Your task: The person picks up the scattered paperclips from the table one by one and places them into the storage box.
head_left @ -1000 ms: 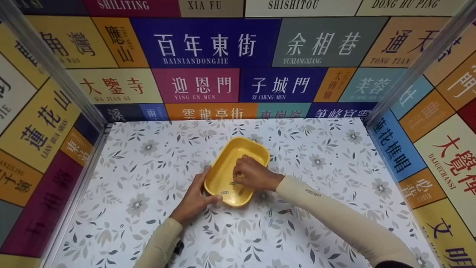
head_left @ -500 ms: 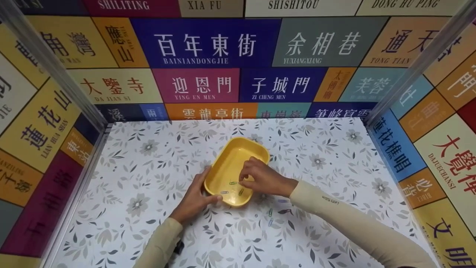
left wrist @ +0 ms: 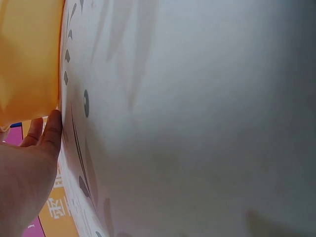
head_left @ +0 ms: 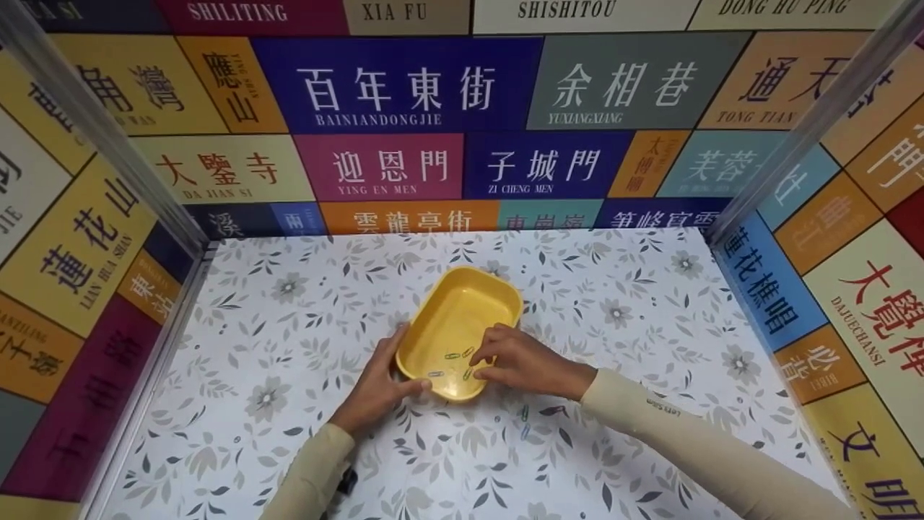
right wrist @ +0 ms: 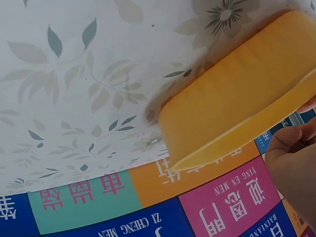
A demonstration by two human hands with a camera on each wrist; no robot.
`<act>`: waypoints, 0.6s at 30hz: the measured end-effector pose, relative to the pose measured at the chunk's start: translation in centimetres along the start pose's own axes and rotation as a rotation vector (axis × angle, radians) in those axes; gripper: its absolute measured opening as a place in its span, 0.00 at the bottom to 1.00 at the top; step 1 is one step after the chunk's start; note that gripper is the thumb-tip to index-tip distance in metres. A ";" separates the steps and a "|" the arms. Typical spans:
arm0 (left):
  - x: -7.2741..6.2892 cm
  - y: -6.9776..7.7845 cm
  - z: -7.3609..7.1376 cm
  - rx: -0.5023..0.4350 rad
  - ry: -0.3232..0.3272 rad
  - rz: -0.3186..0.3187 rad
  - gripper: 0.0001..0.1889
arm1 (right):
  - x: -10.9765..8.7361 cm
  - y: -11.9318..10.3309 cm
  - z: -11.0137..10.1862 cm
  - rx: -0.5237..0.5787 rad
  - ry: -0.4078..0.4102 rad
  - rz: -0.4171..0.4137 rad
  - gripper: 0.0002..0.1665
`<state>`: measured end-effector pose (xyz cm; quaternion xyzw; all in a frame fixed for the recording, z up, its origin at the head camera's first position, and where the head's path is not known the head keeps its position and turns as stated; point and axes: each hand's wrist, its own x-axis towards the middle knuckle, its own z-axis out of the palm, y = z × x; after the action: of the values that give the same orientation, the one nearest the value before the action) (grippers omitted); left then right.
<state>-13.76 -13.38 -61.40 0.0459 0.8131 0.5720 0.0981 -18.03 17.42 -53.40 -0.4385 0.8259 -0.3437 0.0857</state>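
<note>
A yellow rectangular tray [head_left: 411, 343] stands slantwise on the table. My left hand [head_left: 372, 393] holds its near left corner, thumb at the rim and fingers along the outer wall; the left wrist view shows the fingers [left wrist: 52, 131] against the wall. Over the tray's right rim, my right hand [head_left: 523, 361] has its thumb and index finger together at the end of a green paper clip [head_left: 468, 374]. Beside it in the tray lie another green clip [head_left: 452, 355], a yellowish clip [head_left: 468, 352] and a pale purple clip [head_left: 434, 374]. In the right wrist view the tray wall hides the clips.
On the floral table sheet [head_left: 289, 347], right of the tray's near end, lie a green paper clip [head_left: 525, 412] and a blue one [head_left: 525, 432]. Panels with Chinese lettering [head_left: 404, 87] enclose the back and sides of the table.
My right hand shifts toward the tray's near right side, uncovering the yellowish clip. A purple clip seen on the table half a second ago is now hidden by my right arm. The left hand stays put.
</note>
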 end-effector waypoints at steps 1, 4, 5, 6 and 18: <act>0.0 0.0 0.0 0.002 0.000 -0.004 0.64 | -0.2 0.1 0.1 0.000 0.008 -0.011 0.12; 0.0 0.0 0.0 0.016 0.004 -0.015 0.64 | -0.9 0.3 0.4 0.004 0.032 -0.037 0.13; 0.0 0.0 0.0 0.019 0.004 -0.017 0.64 | -1.1 0.3 0.5 0.003 0.039 -0.041 0.12; 0.0 -0.1 0.0 0.018 0.004 -0.015 0.64 | -1.4 0.4 0.6 0.005 0.046 -0.041 0.12; -0.1 0.0 0.0 0.020 0.008 -0.036 0.63 | -4.0 1.5 1.9 0.083 0.107 -0.075 0.11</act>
<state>-13.68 -13.41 -61.40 0.0302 0.8198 0.5622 0.1046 -15.77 20.16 -56.39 -0.4463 0.7974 -0.4035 0.0465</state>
